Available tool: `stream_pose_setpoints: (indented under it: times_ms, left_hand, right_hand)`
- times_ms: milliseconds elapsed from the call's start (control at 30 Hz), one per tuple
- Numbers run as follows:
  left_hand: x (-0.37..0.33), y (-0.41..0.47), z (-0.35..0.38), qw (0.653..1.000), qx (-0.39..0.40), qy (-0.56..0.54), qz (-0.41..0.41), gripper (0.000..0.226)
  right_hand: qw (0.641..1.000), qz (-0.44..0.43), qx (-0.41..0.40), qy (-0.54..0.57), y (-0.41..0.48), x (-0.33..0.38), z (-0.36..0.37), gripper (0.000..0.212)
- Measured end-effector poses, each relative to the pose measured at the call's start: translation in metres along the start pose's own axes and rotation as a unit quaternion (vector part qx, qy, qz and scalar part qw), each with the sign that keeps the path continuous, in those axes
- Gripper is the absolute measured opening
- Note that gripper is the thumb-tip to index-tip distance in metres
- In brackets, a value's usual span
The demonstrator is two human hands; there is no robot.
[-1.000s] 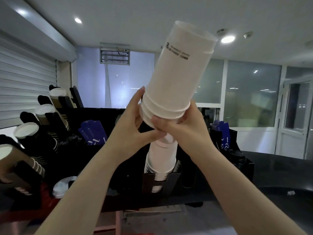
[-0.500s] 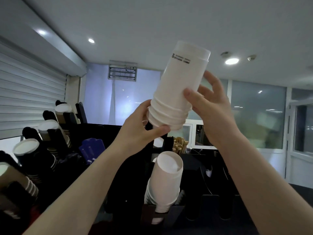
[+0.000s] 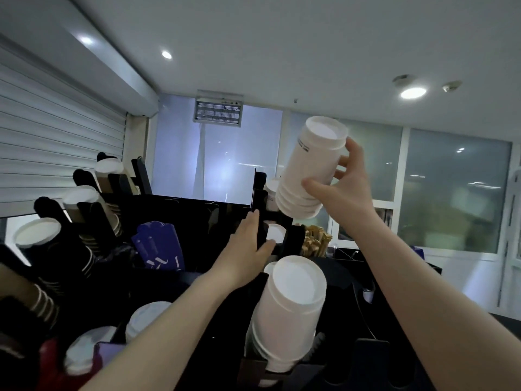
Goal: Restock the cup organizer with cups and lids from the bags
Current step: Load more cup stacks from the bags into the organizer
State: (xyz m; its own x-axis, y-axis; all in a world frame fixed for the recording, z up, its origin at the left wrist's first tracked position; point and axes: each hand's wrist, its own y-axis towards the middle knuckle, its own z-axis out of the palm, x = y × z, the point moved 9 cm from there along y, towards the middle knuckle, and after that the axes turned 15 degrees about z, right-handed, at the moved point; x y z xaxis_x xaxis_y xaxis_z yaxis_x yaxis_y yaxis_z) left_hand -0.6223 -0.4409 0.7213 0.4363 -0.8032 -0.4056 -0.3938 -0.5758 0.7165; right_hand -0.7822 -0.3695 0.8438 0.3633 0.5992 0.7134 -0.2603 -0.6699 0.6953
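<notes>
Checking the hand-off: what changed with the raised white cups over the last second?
The left hand let go of the cup stack and dropped toward the organizer. The right hand now holds it alone. The slotted stack stayed put.

Right grip (image 3: 338,190) curled, left grip (image 3: 248,244) flat

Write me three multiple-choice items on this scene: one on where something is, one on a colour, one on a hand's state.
1. The raised stack of white cups is: A on the floor; B in the right hand; C in a bag.
2. The card sleeves are: A blue; B yellow; C green.
3. The left hand is: A a fist; B gripping a lid; C open.

Answers: 1 B, its thumb and fingers wrap the stack. 2 A, they are dark blue with white marks. 3 C, its fingers are straight, at the black organizer.
</notes>
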Motion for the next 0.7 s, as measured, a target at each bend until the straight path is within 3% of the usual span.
stream_pose_setpoints:
  times_ms: [167,500,700]
  left_hand:
    - [0.01,-0.001,0.013,0.994,0.051,0.101,0.0,0.081]
    - [0.007,-0.001,0.015,0.978,0.084,0.191,0.0,0.07]
    - [0.006,-0.003,0.015,0.97,0.091,0.226,0.002,0.069]
  right_hand:
    - [0.999,0.024,0.005,-0.021,0.019,-0.04,0.024,0.085]
    - [0.988,0.013,0.065,-0.136,0.032,-0.086,0.073,0.083]
    - [0.969,0.068,0.129,-0.197,0.031,-0.129,0.089,0.08]
